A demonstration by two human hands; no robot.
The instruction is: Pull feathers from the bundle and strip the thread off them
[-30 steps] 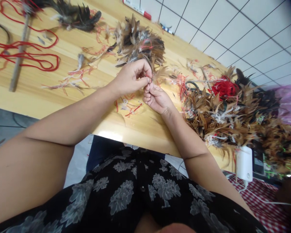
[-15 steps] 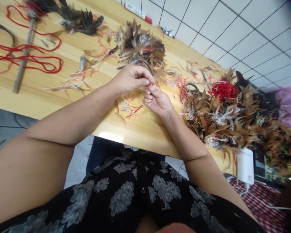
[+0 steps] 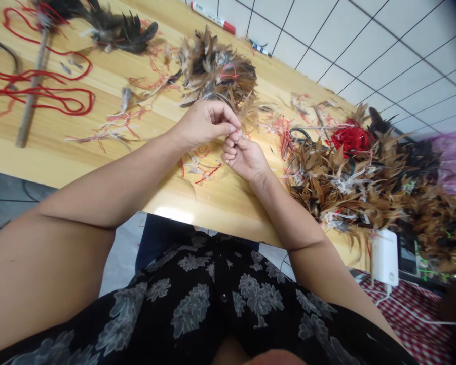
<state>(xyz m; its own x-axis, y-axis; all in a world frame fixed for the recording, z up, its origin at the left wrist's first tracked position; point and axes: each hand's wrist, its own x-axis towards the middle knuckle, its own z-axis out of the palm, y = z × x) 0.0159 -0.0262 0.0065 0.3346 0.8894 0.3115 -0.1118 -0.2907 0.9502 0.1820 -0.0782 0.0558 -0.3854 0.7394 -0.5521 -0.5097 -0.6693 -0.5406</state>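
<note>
My left hand (image 3: pixel 207 124) and my right hand (image 3: pixel 243 158) meet above the wooden table (image 3: pixel 167 195), their fingertips pinched together around something very thin, perhaps a strand of thread. Its exact form is hidden by my fingers. Just behind my left hand lies a bunch of brown and black feathers (image 3: pixel 216 71) tied with red thread. Scraps of red thread and white fibre (image 3: pixel 201 170) lie under my wrists. To the right of my right hand spreads a large heap of brown feathers (image 3: pixel 345 185).
A red thread tangle (image 3: pixel 351 138) sits on the heap, with black-handled scissors (image 3: pixel 300 133) beside it. Red cord and a wooden stick (image 3: pixel 32 88) lie far left, dark feathers (image 3: pixel 117 31) behind. A marker (image 3: pixel 213 17), white power adapter (image 3: pixel 385 258) and pink plastic bag (image 3: pixel 454 162) are near the table's edges.
The view has shifted slightly. Both hands stay together in nearly the same place, with only small movements of the fingers.
</note>
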